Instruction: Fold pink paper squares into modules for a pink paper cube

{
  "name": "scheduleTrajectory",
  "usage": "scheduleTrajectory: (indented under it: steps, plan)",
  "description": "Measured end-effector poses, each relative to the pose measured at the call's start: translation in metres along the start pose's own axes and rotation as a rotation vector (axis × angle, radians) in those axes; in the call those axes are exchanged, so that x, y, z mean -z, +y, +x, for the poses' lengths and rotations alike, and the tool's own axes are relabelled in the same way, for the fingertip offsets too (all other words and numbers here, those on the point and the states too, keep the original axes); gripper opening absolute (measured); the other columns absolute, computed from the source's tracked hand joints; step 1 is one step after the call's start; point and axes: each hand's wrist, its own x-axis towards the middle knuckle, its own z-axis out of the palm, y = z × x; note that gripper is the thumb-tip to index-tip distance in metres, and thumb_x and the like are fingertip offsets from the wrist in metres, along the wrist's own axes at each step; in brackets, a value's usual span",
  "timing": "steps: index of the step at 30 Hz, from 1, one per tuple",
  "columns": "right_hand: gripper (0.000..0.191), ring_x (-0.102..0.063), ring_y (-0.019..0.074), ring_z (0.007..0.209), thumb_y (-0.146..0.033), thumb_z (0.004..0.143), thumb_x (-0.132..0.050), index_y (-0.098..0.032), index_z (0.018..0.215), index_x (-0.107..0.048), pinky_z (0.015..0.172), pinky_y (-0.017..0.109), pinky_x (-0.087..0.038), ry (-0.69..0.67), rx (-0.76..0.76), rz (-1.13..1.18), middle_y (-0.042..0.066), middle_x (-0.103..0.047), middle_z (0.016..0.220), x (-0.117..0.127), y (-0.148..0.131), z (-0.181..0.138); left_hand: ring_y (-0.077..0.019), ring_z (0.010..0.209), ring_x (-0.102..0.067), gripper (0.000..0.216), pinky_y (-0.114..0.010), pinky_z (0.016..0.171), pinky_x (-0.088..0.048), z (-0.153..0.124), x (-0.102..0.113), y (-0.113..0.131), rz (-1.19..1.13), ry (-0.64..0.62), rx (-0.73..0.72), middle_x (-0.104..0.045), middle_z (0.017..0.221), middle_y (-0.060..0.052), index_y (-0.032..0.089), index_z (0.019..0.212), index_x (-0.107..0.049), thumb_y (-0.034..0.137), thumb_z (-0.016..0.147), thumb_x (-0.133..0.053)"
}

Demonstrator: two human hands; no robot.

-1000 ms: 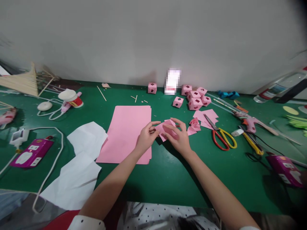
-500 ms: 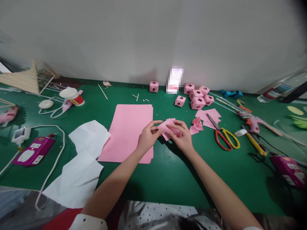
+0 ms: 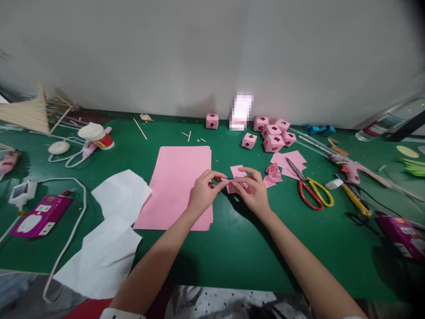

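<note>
A small piece of pink paper [image 3: 237, 170] is pinched between both hands, just above the green table. My left hand [image 3: 206, 191] grips its left corner between thumb and fingers. On the other side, my right hand [image 3: 251, 191] is closed on it, and the fingers cover part of the paper. Right of my right hand lie a crumpled pink paper piece [image 3: 272, 173] and several flat pink squares [image 3: 298, 157]. Scissors [image 3: 312, 195] with one red and one yellow handle rest there too, their blades on the squares. Left of my hands is a stack of pink sheets [image 3: 175, 177].
Several folded pink paper cubes [image 3: 274, 142] stand near the wall beside a blurred bright screen [image 3: 241, 110]. White paper [image 3: 121, 195], a purple power strip [image 3: 43, 215] and a paper cup [image 3: 99, 136] are at left. Rightward lie a glue gun [image 3: 352, 170] and a yellow-handled cutter [image 3: 355, 199].
The pink paper between my fingers has turned from nearly face-on to edge-on at its left part. Both hands stay at about the same place, still gripping it.
</note>
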Motion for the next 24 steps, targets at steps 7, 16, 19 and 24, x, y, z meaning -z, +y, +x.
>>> scheduleTrajectory:
  steps: [7, 16, 19, 24]
  plan:
    - [0.008, -0.058, 0.0245, 0.11, -0.032, 0.086, -0.067, -0.026, 0.085, -0.072, 0.099, 0.046, -0.043, -0.054, -0.008, 0.101, 0.006, -0.067, 0.108, 0.0012, -0.0035, 0.0025, -0.0149, 0.081, -0.061, 0.016, -0.026, 0.068, -0.047, -0.0009, -0.0046, -0.0014, -0.065, -0.039, 0.031, -0.066, 0.085, -0.002, 0.02, 0.079, -0.068, 0.036, 0.082, -0.069]
    - [0.012, -0.059, 0.0244, 0.109, -0.035, 0.086, -0.067, -0.026, 0.08, -0.071, 0.1, 0.047, -0.043, -0.106, -0.114, 0.199, 0.007, -0.065, 0.107, -0.0002, 0.0006, 0.0023, -0.0157, 0.078, -0.063, 0.02, -0.028, 0.067, -0.044, 0.0, -0.0042, -0.004, -0.091, -0.019, 0.132, -0.071, 0.083, -0.003, 0.021, 0.078, -0.072, 0.04, 0.082, -0.068]
    - [0.01, -0.058, 0.0243, 0.11, -0.035, 0.086, -0.066, -0.026, 0.085, -0.072, 0.101, 0.048, -0.042, -0.131, -0.112, 0.199, 0.006, -0.066, 0.109, -0.0009, -0.0006, 0.0026, -0.015, 0.076, -0.062, 0.018, -0.028, 0.065, -0.044, 0.0002, -0.0029, -0.0037, -0.071, -0.007, 0.113, -0.07, 0.082, -0.002, 0.021, 0.078, -0.072, 0.038, 0.082, -0.068]
    - [0.01, -0.058, 0.0247, 0.11, -0.034, 0.086, -0.067, -0.026, 0.083, -0.072, 0.101, 0.048, -0.041, -0.122, -0.084, 0.189, 0.007, -0.065, 0.108, -0.0015, -0.0008, 0.0041, -0.0145, 0.077, -0.06, 0.016, -0.026, 0.062, -0.043, -0.0013, -0.0024, 0.0021, -0.012, -0.021, 0.033, -0.068, 0.085, -0.003, 0.021, 0.081, -0.072, 0.036, 0.082, -0.069]
